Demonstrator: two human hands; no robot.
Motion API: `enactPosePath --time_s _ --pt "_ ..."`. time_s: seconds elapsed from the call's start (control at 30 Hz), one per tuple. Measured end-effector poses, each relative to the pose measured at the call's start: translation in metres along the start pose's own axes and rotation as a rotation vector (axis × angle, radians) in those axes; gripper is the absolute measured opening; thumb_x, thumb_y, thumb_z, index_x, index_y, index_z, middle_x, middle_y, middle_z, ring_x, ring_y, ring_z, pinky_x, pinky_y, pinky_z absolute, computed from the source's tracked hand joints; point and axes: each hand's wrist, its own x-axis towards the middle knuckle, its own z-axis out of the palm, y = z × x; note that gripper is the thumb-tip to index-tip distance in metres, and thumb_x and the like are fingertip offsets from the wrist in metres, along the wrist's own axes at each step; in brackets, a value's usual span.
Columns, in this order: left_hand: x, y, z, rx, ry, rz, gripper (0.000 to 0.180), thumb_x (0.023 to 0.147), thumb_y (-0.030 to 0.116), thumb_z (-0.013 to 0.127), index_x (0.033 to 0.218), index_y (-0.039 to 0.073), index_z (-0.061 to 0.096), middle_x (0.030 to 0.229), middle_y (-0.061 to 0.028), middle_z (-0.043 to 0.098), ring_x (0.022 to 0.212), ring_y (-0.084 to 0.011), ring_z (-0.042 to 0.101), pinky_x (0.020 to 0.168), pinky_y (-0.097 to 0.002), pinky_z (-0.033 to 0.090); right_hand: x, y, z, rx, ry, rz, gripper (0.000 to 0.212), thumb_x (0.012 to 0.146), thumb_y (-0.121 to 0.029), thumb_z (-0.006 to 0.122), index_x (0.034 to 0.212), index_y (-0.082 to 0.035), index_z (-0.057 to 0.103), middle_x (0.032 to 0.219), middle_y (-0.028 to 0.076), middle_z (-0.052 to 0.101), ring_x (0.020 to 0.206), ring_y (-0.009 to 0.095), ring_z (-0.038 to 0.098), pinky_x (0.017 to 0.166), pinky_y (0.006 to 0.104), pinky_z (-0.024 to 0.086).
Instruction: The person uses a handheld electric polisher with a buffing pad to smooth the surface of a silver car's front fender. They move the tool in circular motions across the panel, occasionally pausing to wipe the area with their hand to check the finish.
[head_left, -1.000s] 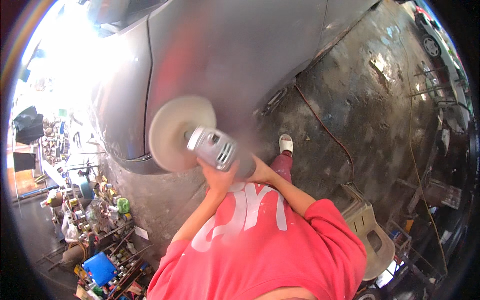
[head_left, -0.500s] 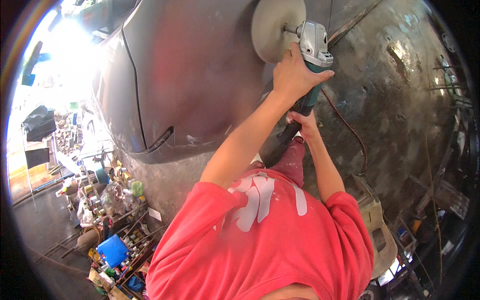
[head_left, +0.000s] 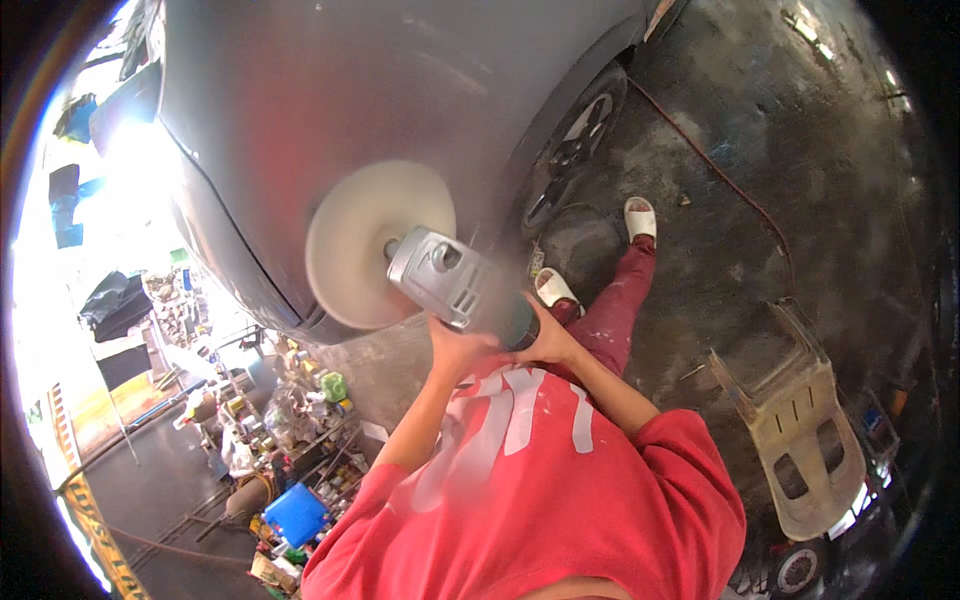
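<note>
With both hands I hold a car polisher (head_left: 470, 290), which has a silver gear head and a dark green body. Its broad, pale round buffing pad (head_left: 345, 245) is blurred and faces the grey car panel (head_left: 400, 90) near the lower edge; whether it presses on the panel cannot be made out. My left hand (head_left: 458, 348) is wrapped under the tool just behind the gear head, its fingers partly hidden. Further back, my right hand (head_left: 548, 338) grips the dark rear part of the body.
A car wheel (head_left: 575, 155) is ahead, close to my feet in white slippers (head_left: 641, 218). A reddish cord (head_left: 715, 165) runs over the stained floor. At right lies a worn plastic chair (head_left: 800, 440). Cluttered supplies with a blue box (head_left: 297, 514) stand at lower left.
The polisher and both hands have come down and left, nearer my body, toward the panel's lower edge. My view has shifted, bringing the wheel, my feet and the whole chair into sight.
</note>
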Motion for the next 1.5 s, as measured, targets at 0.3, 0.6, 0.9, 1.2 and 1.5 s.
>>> enactPosePath --time_s 0.3,0.6,0.9,1.2,1.5 --pt "0.065 0.003 0.087 0.026 -0.028 0.252 0.110 0.054 0.027 0.093 0.137 -0.002 0.027 0.132 -0.0149 0.048 0.119 -0.0258 0.051 0.099 -0.0377 0.042 0.002 -0.026 -0.066 0.105 0.201 0.023 0.101 0.053 -0.016 0.091 0.138 -0.001 0.038 0.131 0.011 0.053 0.121 0.020 0.049 0.106 0.0345 0.036" --pt "0.184 0.133 0.267 0.097 -0.143 0.286 0.095 0.059 0.027 0.090 0.130 -0.005 0.035 0.117 -0.0190 0.056 0.105 -0.0273 0.058 0.092 -0.0371 0.046 0.056 -0.068 -0.213 0.406 0.322 0.135 0.058 0.063 -0.009 0.082 0.112 -0.003 0.051 0.092 0.003 0.059 0.078 0.014 0.060 0.065 0.0307 0.051" --pt "0.239 0.125 0.322 0.184 -0.148 0.319 0.096 0.057 0.039 0.089 0.127 -0.004 0.039 0.113 -0.0216 0.060 0.102 -0.0310 0.062 0.088 -0.0397 0.050 0.078 -0.066 -0.249 0.599 0.369 0.122 0.044 0.070 -0.019 0.078 0.102 -0.004 0.050 0.068 0.007 0.057 0.059 0.018 0.057 0.057 0.0313 0.048" --pt "0.128 0.085 0.205 0.190 -0.091 0.189 0.106 0.061 0.021 0.087 0.141 -0.004 0.023 0.131 -0.0166 0.046 0.118 -0.0255 0.047 0.101 -0.0362 0.038 0.026 -0.019 -0.147 0.279 0.237 0.039 0.090 0.058 -0.014 0.084 0.135 0.001 0.040 0.126 0.007 0.057 0.116 0.017 0.051 0.105 0.0336 0.036" --pt "0.051 -0.006 0.070 -0.045 -0.032 -0.002 0.120 0.053 0.019 0.092 0.143 0.000 0.014 0.137 -0.0158 0.039 0.127 -0.0277 0.043 0.108 -0.0414 0.036 0.004 -0.016 -0.092 0.001 0.002 0.100 0.112 0.050 -0.030 0.094 0.140 -0.001 0.034 0.136 0.015 0.048 0.127 0.023 0.046 0.108 0.0352 0.033"
